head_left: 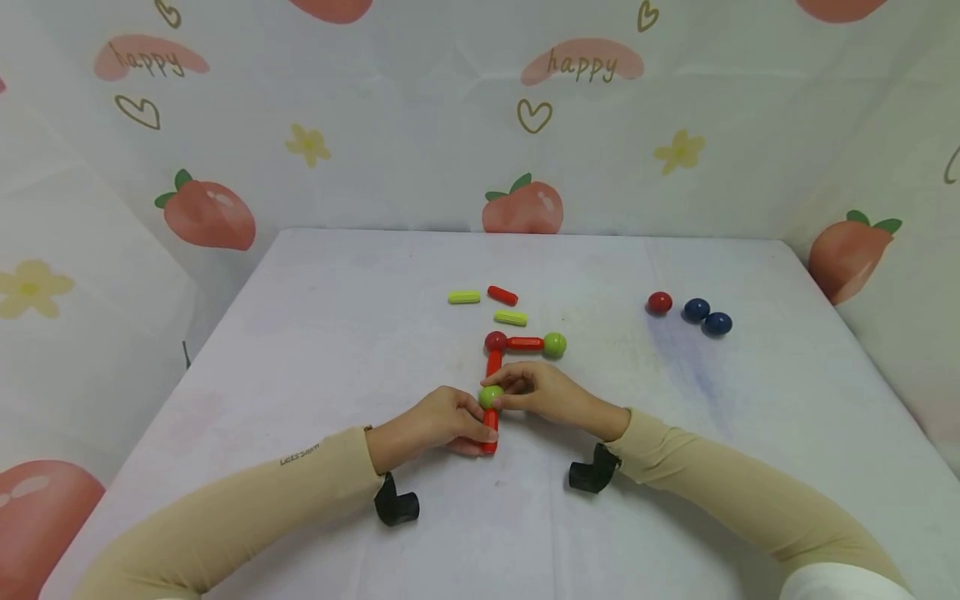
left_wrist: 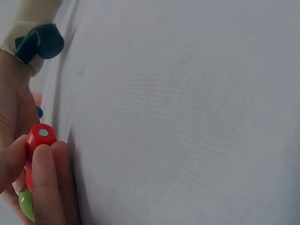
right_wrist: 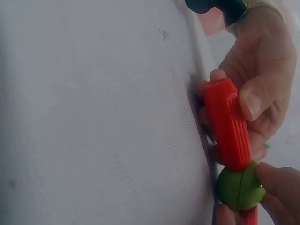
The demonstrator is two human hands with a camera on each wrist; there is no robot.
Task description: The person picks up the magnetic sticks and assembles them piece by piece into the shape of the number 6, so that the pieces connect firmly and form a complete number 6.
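Note:
My left hand (head_left: 447, 422) pinches a red rod (head_left: 491, 429) between thumb and fingers; its near end shows a round silvery spot (left_wrist: 43, 132) in the left wrist view. The rod's other end touches a green ball (head_left: 491, 397), which my right hand (head_left: 551, 395) grips with thumb and fingertips. Beyond that ball another red rod (head_left: 493, 363) runs up to a red ball (head_left: 496, 342). From there a further red rod (head_left: 525, 343) leads right to a second green ball (head_left: 555, 344). In the right wrist view the held rod (right_wrist: 228, 124) looks ridged along its side.
Behind the joined pieces lie two yellow rods (head_left: 464, 297) and a loose red rod (head_left: 502, 295). At the back right sit a red ball (head_left: 660, 302) and two dark blue balls (head_left: 697, 310). A white cloth (head_left: 337, 333) covers the table, with a printed curtain behind.

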